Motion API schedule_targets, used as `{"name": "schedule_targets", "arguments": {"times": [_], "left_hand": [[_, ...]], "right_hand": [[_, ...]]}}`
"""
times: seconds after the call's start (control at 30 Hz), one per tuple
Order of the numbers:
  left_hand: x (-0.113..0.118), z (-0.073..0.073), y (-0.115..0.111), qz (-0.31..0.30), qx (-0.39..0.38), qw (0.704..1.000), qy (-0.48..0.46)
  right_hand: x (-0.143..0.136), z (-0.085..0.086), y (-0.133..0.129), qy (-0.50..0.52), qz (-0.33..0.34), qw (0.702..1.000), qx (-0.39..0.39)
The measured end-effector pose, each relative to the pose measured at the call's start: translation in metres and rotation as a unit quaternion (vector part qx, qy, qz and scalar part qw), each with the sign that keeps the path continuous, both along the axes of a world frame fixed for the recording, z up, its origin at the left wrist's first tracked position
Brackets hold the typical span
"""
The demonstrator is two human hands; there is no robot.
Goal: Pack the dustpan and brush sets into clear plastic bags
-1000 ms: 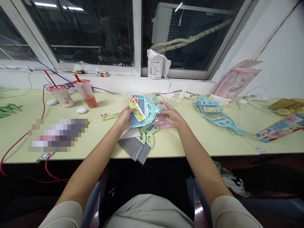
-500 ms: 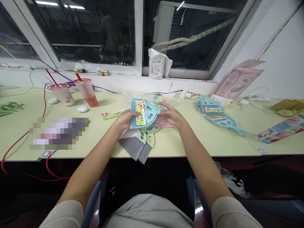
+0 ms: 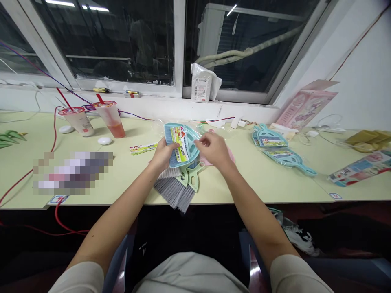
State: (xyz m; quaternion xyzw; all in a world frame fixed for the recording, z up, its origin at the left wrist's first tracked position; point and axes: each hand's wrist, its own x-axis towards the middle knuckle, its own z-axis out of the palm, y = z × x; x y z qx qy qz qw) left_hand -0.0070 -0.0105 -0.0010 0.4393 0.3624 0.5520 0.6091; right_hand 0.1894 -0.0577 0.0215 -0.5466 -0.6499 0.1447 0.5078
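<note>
My left hand [image 3: 163,155] grips a small blue dustpan-and-brush set [image 3: 180,148] with a colourful label, held tilted above the table. My right hand [image 3: 212,149] is at the set's right side, fingers pinched at the dustpan's handle end. Under the set lie green brushes with grey bristles [image 3: 179,185] that reach over the table's front edge. A pink item [image 3: 230,155] lies partly hidden behind my right hand. Clear plastic wrapping [image 3: 160,126] lies just beyond the set.
Two drink cups with straws [image 3: 106,118] stand at the back left near red cables [image 3: 56,134]. A label strip [image 3: 143,149] lies left of my hands. Packed blue dustpan sets [image 3: 279,148] lie to the right. A pink box [image 3: 305,106] leans on the wall.
My right hand has moved left from the table surface onto the dustpan's handle end. My left hand has turned the blue set more upright.
</note>
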Motion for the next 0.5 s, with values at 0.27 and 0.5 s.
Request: {"name": "schedule_targets", "arguments": {"times": [0.27, 0.5], "left_hand": [[0.007, -0.011, -0.004, 0.015, 0.030, 0.999, 0.015], [0.007, -0.011, -0.003, 0.005, 0.003, 1.000, 0.027]], "right_hand": [[-0.051, 0.021, 0.008, -0.138, -0.054, 0.979, -0.140], [-0.063, 0.027, -0.004, -0.313, -0.129, 0.934, -0.111]]}}
